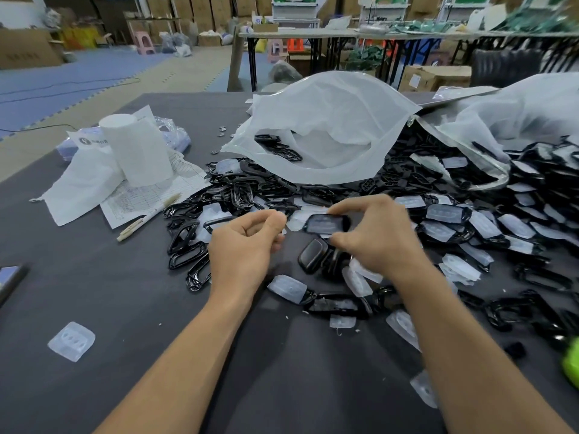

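My right hand pinches a black key-fob shell with a clear rubber pad in it, held just above the dark table. My left hand hovers beside it with fingers curled, thumb against forefinger; whether it holds something small I cannot tell. A heap of black plastic frames and clear pads lies behind both hands. Another black shell rests on the table under my right hand.
A white mesh bag lies open over the heap, a second bag at the right. Papers, a white roll and a pen sit at the left. A loose clear pad lies near the front left.
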{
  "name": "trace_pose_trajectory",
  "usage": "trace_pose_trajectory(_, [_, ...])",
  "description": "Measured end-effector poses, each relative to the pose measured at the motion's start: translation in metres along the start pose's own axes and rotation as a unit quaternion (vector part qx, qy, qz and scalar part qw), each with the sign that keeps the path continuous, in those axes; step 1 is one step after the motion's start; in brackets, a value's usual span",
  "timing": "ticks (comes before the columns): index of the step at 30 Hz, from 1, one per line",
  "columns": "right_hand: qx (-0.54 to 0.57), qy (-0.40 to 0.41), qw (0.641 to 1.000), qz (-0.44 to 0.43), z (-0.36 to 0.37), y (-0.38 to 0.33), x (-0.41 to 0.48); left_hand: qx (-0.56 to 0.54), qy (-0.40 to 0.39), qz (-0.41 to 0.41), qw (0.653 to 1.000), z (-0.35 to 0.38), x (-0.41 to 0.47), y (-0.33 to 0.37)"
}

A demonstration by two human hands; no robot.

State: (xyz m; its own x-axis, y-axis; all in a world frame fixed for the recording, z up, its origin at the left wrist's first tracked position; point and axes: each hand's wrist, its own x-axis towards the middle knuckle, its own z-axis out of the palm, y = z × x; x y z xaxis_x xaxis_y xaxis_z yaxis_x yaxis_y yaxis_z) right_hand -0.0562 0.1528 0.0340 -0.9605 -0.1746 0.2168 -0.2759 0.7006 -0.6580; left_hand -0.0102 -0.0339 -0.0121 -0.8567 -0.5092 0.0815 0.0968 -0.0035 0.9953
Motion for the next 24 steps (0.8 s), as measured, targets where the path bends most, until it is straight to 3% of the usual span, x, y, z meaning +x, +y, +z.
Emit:
trace_pose_trajectory(5, [-0.169, 0.034, 0.976, 0.133, -0.072, 0.043, 0.027, 0.109, 0.022, 0.049, 0.993, -0.003, -0.003, 0.000])
trace_pose_trajectory(8, [-0.165, 0.046, 0.969, 0.178, -0.100, 0.056, 0.034, 0.152, 0.028, 0.055, 0.986, -0.002, -0.004, 0.001])
trace_pose_trajectory(12, [-0.156, 0.065, 0.980, 0.105, -0.085, 0.042, 0.040, 0.239, 0.034, 0.078, 0.967, -0.002, -0.005, 0.001])
trace_pose_trajectory(15, [-0.123, -0.001, 0.991, 0.058, -0.047, 0.021, 0.046, 0.314, 0.017, 0.106, 0.943, -0.002, -0.006, -0.001])
trace_pose_trajectory(18, [-0.097, -0.065, 0.992, 0.054, -0.007, 0.010, 0.054, 0.407, -0.033, 0.118, 0.905, -0.004, -0.003, -0.006])
trace_pose_trajectory(24, [-0.136, -0.040, 0.987, 0.073, 0.022, 0.022, 0.078, 0.407, -0.165, 0.180, 0.880, 0.003, -0.008, -0.008])
